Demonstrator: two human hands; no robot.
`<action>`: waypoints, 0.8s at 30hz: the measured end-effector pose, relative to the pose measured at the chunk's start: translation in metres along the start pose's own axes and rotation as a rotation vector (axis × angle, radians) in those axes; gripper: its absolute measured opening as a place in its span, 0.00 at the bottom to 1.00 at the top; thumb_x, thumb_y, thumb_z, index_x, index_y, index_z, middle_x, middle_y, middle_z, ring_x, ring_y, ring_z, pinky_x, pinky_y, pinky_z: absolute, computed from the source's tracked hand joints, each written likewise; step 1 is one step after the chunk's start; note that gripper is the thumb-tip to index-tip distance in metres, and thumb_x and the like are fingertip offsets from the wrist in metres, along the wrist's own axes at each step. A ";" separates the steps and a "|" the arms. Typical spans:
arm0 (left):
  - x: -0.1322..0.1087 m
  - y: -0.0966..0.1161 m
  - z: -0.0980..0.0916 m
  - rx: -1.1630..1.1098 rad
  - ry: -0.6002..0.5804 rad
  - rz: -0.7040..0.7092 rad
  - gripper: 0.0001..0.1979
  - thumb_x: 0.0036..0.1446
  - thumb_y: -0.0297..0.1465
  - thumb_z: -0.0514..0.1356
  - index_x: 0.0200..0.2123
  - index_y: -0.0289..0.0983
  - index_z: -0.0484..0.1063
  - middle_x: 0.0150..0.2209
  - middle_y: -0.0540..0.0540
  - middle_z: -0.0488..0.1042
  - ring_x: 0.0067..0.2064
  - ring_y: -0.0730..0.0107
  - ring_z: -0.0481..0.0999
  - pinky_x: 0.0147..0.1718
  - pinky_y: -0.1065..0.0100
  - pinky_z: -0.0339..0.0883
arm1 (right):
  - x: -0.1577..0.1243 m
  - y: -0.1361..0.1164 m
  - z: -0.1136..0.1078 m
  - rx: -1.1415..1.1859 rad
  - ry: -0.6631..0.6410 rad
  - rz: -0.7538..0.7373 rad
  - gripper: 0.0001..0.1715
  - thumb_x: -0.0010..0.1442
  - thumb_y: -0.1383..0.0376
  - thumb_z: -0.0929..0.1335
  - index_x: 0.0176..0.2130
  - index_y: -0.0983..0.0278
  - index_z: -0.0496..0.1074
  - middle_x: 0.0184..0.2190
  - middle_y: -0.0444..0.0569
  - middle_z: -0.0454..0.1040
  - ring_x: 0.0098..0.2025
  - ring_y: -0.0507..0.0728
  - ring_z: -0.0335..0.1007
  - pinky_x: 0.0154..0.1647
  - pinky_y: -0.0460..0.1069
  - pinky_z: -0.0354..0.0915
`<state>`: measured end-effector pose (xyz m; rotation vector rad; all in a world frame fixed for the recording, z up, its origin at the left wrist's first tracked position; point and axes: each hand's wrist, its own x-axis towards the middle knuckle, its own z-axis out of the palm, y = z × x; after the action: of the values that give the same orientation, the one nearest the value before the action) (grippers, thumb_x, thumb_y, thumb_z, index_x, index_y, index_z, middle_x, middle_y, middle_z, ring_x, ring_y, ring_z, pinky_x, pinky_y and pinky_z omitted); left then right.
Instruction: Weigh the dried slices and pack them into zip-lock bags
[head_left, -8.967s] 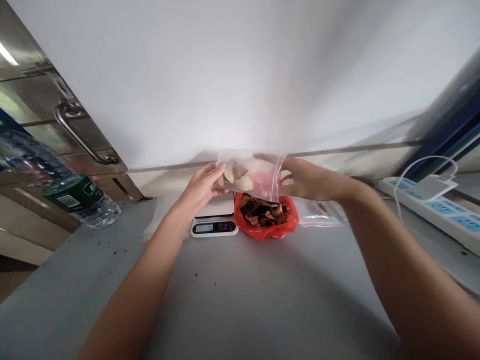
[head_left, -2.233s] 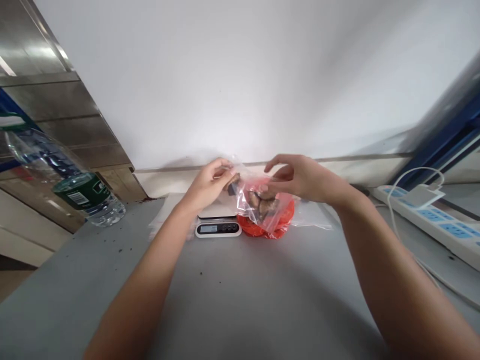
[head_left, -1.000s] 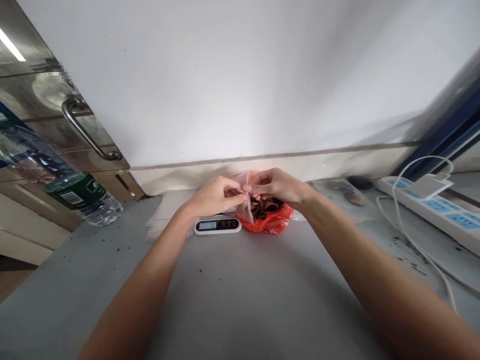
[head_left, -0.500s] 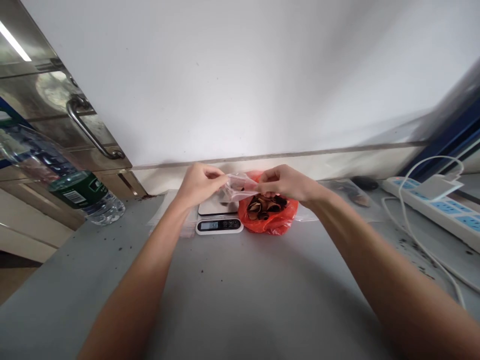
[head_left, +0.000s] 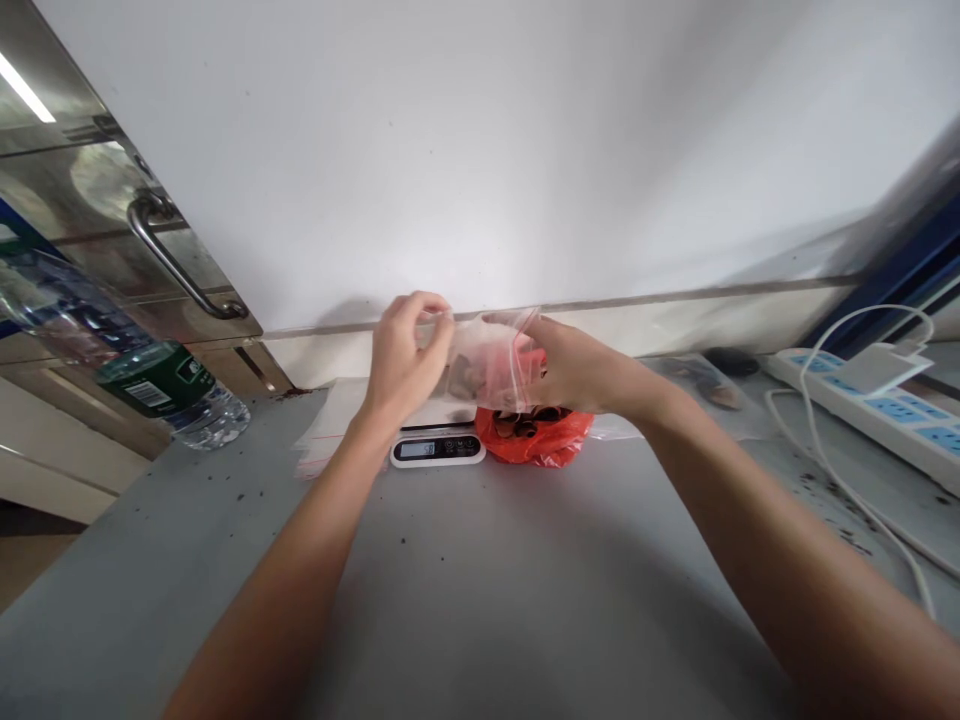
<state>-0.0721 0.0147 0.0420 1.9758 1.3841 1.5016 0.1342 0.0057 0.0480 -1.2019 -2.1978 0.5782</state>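
A clear zip-lock bag (head_left: 491,360) with a red line near its mouth is held sideways between my two hands, above a digital scale (head_left: 439,450). My left hand (head_left: 412,350) is closed, thumb and fingers pinching the bag's left end. At the mouth end, my right hand (head_left: 581,368) grips the bag, some of its fingers hidden behind the plastic. Brown pieces show through the clear film; whether they lie inside or behind it I cannot tell. Below my right hand sits an open red plastic bag (head_left: 551,450) with curled dark brown pieces in it.
A stack of flat zip-lock bags (head_left: 322,440) lies left of the scale. A large water bottle (head_left: 161,380) is farther left. To the right are a filled clear bag (head_left: 701,385), a black object (head_left: 731,361) and a power strip (head_left: 900,405) with a white cable (head_left: 817,450). A wall (head_left: 480,150) rises behind.
The zip-lock bag has been turned and spread, its red-lined mouth now at my right hand. My left hand has risen slightly, and my right hand has shifted its grip on the bag.
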 end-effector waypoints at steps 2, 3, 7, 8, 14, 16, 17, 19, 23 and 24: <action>0.004 -0.011 -0.001 -0.148 -0.022 -0.237 0.09 0.61 0.30 0.62 0.45 0.41 0.77 0.52 0.44 0.79 0.51 0.59 0.78 0.45 0.64 0.72 | -0.001 0.002 -0.010 0.053 -0.026 -0.033 0.52 0.52 0.57 0.76 0.71 0.57 0.62 0.65 0.55 0.71 0.61 0.68 0.72 0.60 0.61 0.70; 0.006 -0.016 -0.002 -0.281 -0.084 -0.363 0.12 0.62 0.31 0.63 0.49 0.43 0.76 0.52 0.44 0.79 0.50 0.59 0.79 0.44 0.63 0.73 | -0.002 0.003 -0.015 0.083 -0.051 -0.031 0.56 0.52 0.55 0.76 0.73 0.59 0.58 0.66 0.56 0.70 0.61 0.68 0.72 0.61 0.61 0.70; 0.006 -0.024 0.002 -0.718 -0.276 -0.561 0.08 0.61 0.31 0.66 0.45 0.40 0.77 0.40 0.47 0.82 0.37 0.67 0.80 0.41 0.64 0.75 | -0.005 0.012 -0.031 0.085 -0.066 -0.022 0.60 0.53 0.52 0.75 0.76 0.57 0.52 0.66 0.55 0.71 0.61 0.70 0.72 0.59 0.61 0.72; 0.006 -0.024 0.003 -0.756 -0.293 -0.548 0.05 0.61 0.32 0.67 0.40 0.39 0.78 0.37 0.48 0.81 0.35 0.69 0.80 0.41 0.66 0.74 | -0.006 0.016 -0.035 0.064 -0.074 0.002 0.60 0.53 0.54 0.75 0.76 0.55 0.51 0.66 0.54 0.71 0.62 0.70 0.72 0.57 0.61 0.73; 0.017 -0.020 0.013 -0.655 -0.282 -0.454 0.14 0.55 0.42 0.73 0.33 0.38 0.80 0.32 0.48 0.81 0.35 0.67 0.80 0.39 0.68 0.73 | -0.019 0.037 -0.070 -0.049 -0.330 0.135 0.37 0.59 0.47 0.68 0.62 0.60 0.77 0.59 0.55 0.79 0.55 0.70 0.77 0.52 0.61 0.74; 0.026 -0.016 0.017 -0.580 -0.283 -0.433 0.14 0.53 0.42 0.74 0.35 0.38 0.81 0.35 0.47 0.83 0.38 0.65 0.82 0.40 0.67 0.74 | -0.025 0.044 -0.081 -0.092 -0.359 0.173 0.37 0.58 0.42 0.67 0.54 0.61 0.82 0.52 0.55 0.83 0.53 0.71 0.78 0.54 0.62 0.73; 0.030 -0.013 0.019 -0.539 -0.286 -0.416 0.14 0.53 0.41 0.74 0.37 0.39 0.81 0.37 0.46 0.83 0.39 0.64 0.82 0.41 0.66 0.75 | -0.027 0.048 -0.085 -0.111 -0.338 0.196 0.37 0.56 0.40 0.68 0.52 0.60 0.83 0.51 0.55 0.83 0.52 0.72 0.78 0.54 0.63 0.73; 0.040 -0.006 0.024 -0.452 -0.288 -0.364 0.11 0.53 0.36 0.74 0.39 0.39 0.83 0.43 0.44 0.84 0.44 0.64 0.82 0.42 0.67 0.75 | -0.031 0.057 -0.091 -0.139 -0.275 0.244 0.37 0.54 0.40 0.70 0.52 0.59 0.84 0.51 0.55 0.84 0.52 0.73 0.79 0.55 0.64 0.73; 0.053 0.011 0.030 -0.288 -0.328 -0.178 0.09 0.55 0.30 0.72 0.41 0.38 0.85 0.41 0.42 0.84 0.43 0.62 0.82 0.43 0.63 0.76 | -0.032 0.071 -0.091 -0.147 -0.227 0.228 0.31 0.53 0.45 0.73 0.51 0.55 0.84 0.50 0.52 0.85 0.51 0.72 0.81 0.50 0.61 0.76; 0.055 0.015 0.030 -0.250 -0.339 -0.132 0.09 0.55 0.29 0.71 0.41 0.38 0.85 0.37 0.42 0.84 0.41 0.61 0.82 0.44 0.61 0.76 | -0.031 0.072 -0.090 -0.143 -0.231 0.210 0.30 0.53 0.46 0.73 0.51 0.55 0.84 0.50 0.51 0.85 0.50 0.71 0.81 0.49 0.61 0.76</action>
<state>-0.0394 0.0608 0.0722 1.8392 1.1027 1.1527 0.2512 0.0246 0.0636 -1.5213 -2.3529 0.6837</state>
